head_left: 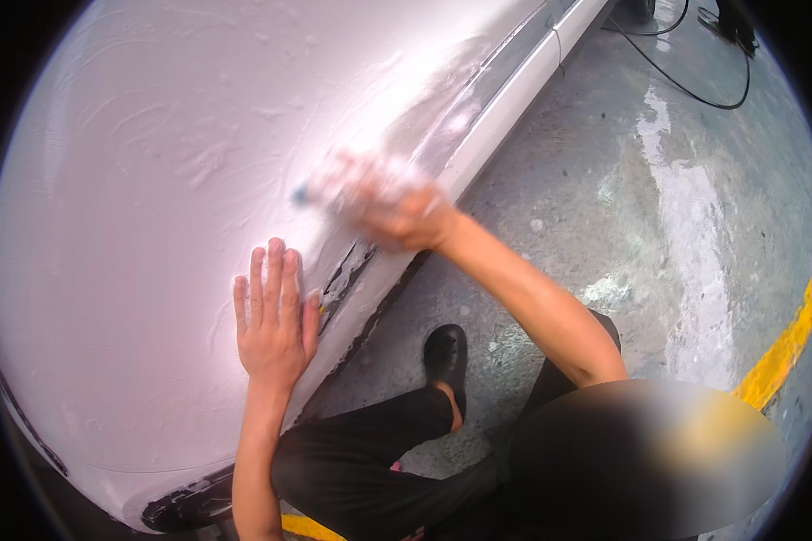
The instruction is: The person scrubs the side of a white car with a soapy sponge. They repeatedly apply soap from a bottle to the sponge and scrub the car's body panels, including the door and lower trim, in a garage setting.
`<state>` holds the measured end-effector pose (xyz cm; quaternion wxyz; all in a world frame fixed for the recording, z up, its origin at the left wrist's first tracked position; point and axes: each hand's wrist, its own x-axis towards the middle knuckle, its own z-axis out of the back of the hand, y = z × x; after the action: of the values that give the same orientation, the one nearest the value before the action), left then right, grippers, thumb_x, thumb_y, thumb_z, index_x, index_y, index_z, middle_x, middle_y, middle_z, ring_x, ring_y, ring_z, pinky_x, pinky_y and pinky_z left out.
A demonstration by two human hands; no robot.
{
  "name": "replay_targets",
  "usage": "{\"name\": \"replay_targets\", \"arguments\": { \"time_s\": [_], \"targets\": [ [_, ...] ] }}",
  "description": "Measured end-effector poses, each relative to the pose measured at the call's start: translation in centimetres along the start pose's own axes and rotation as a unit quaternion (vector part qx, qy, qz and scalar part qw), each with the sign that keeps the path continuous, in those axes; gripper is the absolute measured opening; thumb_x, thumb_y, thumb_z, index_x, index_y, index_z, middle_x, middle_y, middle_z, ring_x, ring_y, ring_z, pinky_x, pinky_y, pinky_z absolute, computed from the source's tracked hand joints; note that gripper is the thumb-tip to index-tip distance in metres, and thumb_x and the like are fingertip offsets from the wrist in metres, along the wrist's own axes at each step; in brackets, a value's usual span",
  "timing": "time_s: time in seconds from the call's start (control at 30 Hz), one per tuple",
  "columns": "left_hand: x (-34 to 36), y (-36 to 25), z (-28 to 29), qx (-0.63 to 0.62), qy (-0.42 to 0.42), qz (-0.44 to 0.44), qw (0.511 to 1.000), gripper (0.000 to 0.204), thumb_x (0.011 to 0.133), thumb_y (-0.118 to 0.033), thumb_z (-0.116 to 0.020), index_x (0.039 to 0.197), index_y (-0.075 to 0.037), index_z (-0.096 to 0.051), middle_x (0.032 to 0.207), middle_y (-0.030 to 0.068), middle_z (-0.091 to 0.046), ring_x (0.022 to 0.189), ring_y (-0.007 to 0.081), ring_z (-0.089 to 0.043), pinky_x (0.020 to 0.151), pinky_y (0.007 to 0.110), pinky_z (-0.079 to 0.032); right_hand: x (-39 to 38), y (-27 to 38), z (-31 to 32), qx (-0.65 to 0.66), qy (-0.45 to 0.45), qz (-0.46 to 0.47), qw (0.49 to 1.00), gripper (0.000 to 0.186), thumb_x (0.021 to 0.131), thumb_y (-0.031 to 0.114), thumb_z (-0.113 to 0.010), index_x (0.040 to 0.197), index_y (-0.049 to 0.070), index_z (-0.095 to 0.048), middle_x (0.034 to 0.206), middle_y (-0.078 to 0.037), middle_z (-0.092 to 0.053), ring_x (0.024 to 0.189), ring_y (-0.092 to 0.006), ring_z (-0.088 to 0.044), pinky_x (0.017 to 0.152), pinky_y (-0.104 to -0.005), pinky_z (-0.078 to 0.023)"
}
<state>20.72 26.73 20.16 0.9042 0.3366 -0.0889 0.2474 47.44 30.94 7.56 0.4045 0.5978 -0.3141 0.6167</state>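
Note:
A pale, soapy car body panel (135,225) fills the left side of the view, with suds smeared across it in curved streaks. My left hand (275,311) lies flat on this panel near its lower right edge, fingers stretched upward and holding nothing. Farther up, my right hand (392,207) is smeared by motion and wrapped round a foam-covered washing pad (320,189) with a bluish end. That pad is against the wet panel, close to the car's side edge. Foam and blur hide its exact shape.
Beside the car runs a grey concrete floor (595,189) with a worn white stripe (695,261) and a yellow line (779,352). A black cable (695,95) curves over the floor at the upper right. My black shoe (446,361) stands close to the car.

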Motion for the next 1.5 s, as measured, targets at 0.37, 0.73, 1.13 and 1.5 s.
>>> {"name": "replay_targets", "arguments": {
  "time_s": [0.37,0.73,1.13,1.5],
  "targets": [
    [0.3,-0.4,-0.1,-0.013,-0.004,-0.002,1.0,0.069,0.1,-0.019,-0.065,0.163,-0.005,-0.042,0.17,0.0138,-0.042,0.159,0.0352,-0.036,0.131,0.052,-0.022,5.9,-3.8,1.3,-0.184,-0.081,-0.279,0.939,0.063,0.108,0.037,-0.052,0.163,0.008,-0.043,0.166,-0.019,-0.045,0.15,-0.0317,-0.049,0.123,-0.0493,-0.041],
    [0.2,-0.3,0.0,-0.03,-0.004,0.001,1.0,0.068,0.099,-0.017,-0.066,0.162,-0.004,-0.044,0.169,0.0148,-0.043,0.158,0.0353,-0.037,0.13,0.052,-0.023,7.3,2.9,1.1,-0.006,0.01,-0.144,0.99,0.069,0.111,0.039,-0.048,0.166,0.0,-0.032,0.151,-0.034,-0.054,0.142,-0.0385,-0.056,0.11,-0.0507,-0.053],
    [0.2,-0.3,0.4,-0.065,-0.008,0.001,0.998,0.069,0.096,-0.013,-0.067,0.161,-0.006,-0.045,0.168,0.0155,-0.044,0.158,0.0354,-0.038,0.129,0.051,-0.025,8.1,1.5,1.4,0.022,-0.007,-0.344,0.939,0.07,0.108,0.04,-0.053,0.164,0.0,-0.038,0.165,-0.031,-0.04,0.154,-0.044,-0.038,0.125,-0.0533,-0.035],
    [0.0,1.9,4.0,-0.276,-0.124,-0.029,0.953,0.063,0.088,0.003,-0.066,0.15,0.001,-0.055,0.15,0.0224,-0.061,0.144,0.0419,-0.054,0.121,0.055,-0.039,9.2,8.0,-2.2,0.005,0.054,-0.157,0.986,0.073,0.112,0.038,-0.043,0.168,-0.004,-0.02,0.17,-0.032,-0.027,0.141,-0.0438,-0.052,0.113,-0.0531,-0.047]
  ]
}}
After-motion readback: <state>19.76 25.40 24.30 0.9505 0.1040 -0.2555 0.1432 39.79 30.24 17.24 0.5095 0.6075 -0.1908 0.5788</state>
